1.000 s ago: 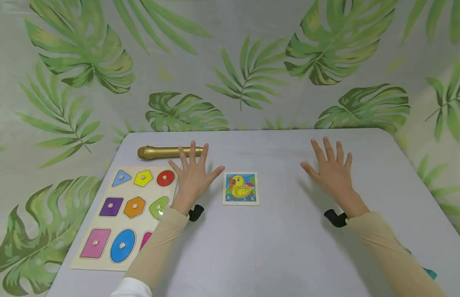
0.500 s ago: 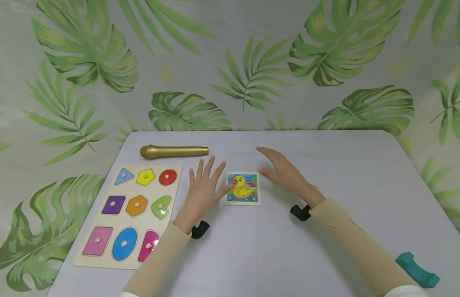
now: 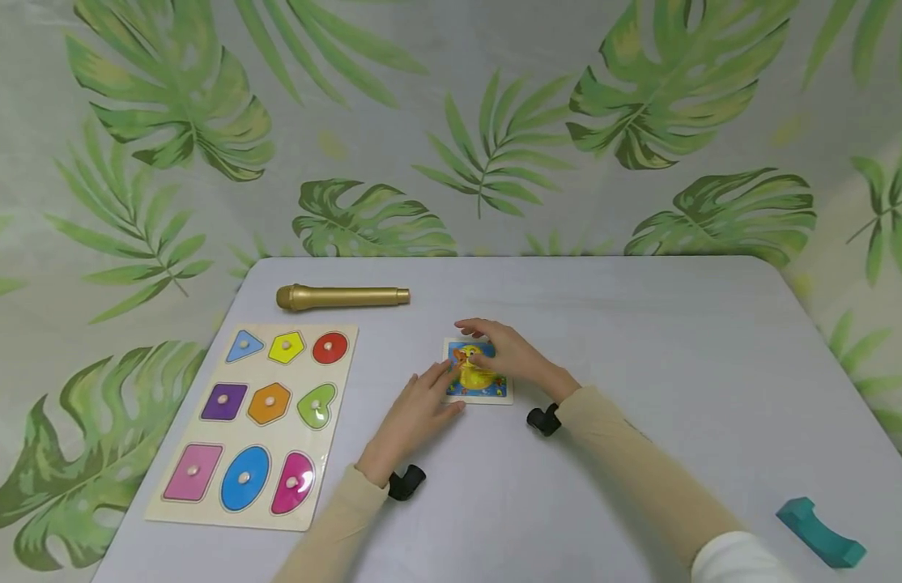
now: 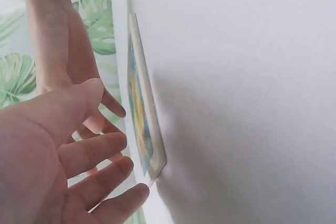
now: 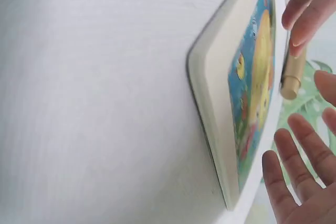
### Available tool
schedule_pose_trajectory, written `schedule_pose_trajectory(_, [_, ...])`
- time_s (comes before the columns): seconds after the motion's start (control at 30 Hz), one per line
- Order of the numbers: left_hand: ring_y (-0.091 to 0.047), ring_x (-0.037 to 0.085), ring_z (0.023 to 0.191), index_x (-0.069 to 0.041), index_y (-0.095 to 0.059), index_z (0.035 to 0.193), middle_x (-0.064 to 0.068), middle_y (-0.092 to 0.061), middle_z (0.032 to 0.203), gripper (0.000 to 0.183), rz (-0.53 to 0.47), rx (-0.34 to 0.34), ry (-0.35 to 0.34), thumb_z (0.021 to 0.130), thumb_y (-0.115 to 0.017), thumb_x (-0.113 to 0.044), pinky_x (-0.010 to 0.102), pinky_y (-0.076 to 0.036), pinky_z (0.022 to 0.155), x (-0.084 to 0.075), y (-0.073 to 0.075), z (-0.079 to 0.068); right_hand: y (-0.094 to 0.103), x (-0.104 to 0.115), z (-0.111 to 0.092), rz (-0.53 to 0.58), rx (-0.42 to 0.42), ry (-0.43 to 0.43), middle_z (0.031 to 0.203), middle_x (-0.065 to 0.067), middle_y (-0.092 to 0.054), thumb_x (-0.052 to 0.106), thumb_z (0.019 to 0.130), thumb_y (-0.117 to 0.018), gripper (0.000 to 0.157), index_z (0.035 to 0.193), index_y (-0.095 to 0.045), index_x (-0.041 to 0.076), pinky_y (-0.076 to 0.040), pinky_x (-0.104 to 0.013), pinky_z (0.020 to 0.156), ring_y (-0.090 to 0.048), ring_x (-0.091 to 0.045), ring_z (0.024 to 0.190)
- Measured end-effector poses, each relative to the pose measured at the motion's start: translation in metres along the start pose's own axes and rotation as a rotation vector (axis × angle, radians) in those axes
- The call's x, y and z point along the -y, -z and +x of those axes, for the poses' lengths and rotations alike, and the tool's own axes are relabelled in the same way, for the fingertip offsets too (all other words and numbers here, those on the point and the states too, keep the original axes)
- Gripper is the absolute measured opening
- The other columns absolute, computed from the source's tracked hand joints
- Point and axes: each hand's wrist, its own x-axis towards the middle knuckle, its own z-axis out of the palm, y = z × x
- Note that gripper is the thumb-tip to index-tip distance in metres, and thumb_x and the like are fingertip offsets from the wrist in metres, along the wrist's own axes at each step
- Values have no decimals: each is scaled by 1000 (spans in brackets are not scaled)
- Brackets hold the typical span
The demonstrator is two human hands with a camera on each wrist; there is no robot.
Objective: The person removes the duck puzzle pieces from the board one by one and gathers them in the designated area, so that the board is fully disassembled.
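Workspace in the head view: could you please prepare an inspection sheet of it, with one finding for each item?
Surface: pale tabletop, rounded far corners.
Job's things: duck picture board, lying flat, face up, partly covered by the hands.
Clutter: gold microphone at far left; nine-shape knob puzzle at left; teal arched block at near right.
Left hand: at the board's left edge, fingers relaxed, holding nothing.
Right hand: over the board's upper right part, fingers relaxed, holding nothing.
Cables: nothing seen.
Surroundings: leaf-print backdrop behind the tabletop.
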Motion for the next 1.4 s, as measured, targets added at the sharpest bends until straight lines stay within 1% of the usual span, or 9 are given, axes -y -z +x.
schedule_pose_trajectory(0.13, [-35, 27, 135, -3, -48, 139, 12, -39, 147, 53, 9, -3, -8, 96, -59, -32, 56, -24, 108, -1, -5, -1, -7, 1, 5, -38, 24, -32, 125, -14, -59, 6, 88, -69, 52, 136, -49, 3, -42, -43, 97, -53, -29, 112])
schedule_pose_trajectory(0.37, [-36, 29, 134, -1, -51, 136, 14, -42, 143, 50, 40, -27, -26, 95, -61, -28, 57, -26, 106, 0, -10, 0, -14, 5, 12, -131, 24, -73, 118, -10, -60, 2, 84, -67, 42, 125, -58, 1, -41, -40, 97, -51, -26, 109])
schedule_pose_trajectory(0.53, [-39, 32, 132, 0, -53, 134, 16, -44, 141, 49, 79, -45, -53, 94, -63, -26, 59, -29, 104, -1, -11, 0, -17, 16, 14, -202, 37, -131, 116, -10, -59, -1, 84, -64, 39, 122, -60, -1, -43, -38, 97, -51, -25, 109])
schedule_pose_trajectory(0.73, [-40, 29, 131, -1, -54, 134, 15, -46, 140, 46, 111, -29, -57, 94, -63, -22, 56, -32, 104, 0, -9, 3, -19, 29, 17, -262, 61, -182, 116, -13, -58, -3, 84, -66, 36, 120, -62, -3, -46, -36, 93, -52, -27, 108])
schedule_pose_trajectory(0.87, [-43, 30, 128, 1, -55, 132, 16, -48, 138, 44, 113, -25, -71, 94, -63, -20, 55, -35, 102, 0, -8, 5, -18, 28, 22, -222, 56, -202, 111, -13, -56, -7, 80, -68, 37, 117, -64, -3, -47, -37, 93, -53, -26, 103])
schedule_pose_trajectory(1.0, [-45, 31, 126, 2, -56, 131, 16, -49, 136, 43, 109, -16, -80, 93, -63, -18, 54, -37, 101, -1, -6, 7, -17, 22, 27, -162, 59, -208, 106, -13, -55, -10, 75, -66, 40, 114, -64, -2, -46, -37, 92, -53, -25, 96])
schedule_pose_trajectory(1.07, [-45, 31, 126, 2, -56, 131, 16, -49, 136, 42, 107, -9, -77, 94, -62, -17, 54, -37, 101, -2, -5, 7, -17, 19, 28, -136, 68, -217, 106, -12, -54, -10, 74, -64, 42, 115, -63, -2, -45, -37, 92, -52, -24, 96])
schedule_pose_trajectory(1.3, [-45, 31, 127, 2, -56, 131, 16, -49, 137, 40, 105, 11, -63, 94, -60, -15, 53, -37, 101, -2, -4, 9, -17, 13, 29, -54, 82, -246, 110, -13, -50, -10, 75, -66, 44, 117, -61, 0, -43, -39, 94, -50, -25, 99])
schedule_pose_trajectory(1.4, [-45, 31, 127, 2, -56, 131, 16, -49, 137, 40, 100, 12, -65, 95, -60, -14, 52, -37, 102, -2, -3, 9, -18, 11, 28, -47, 70, -246, 109, -12, -49, -8, 78, -64, 39, 116, -61, 2, -43, -39, 93, -50, -25, 98])
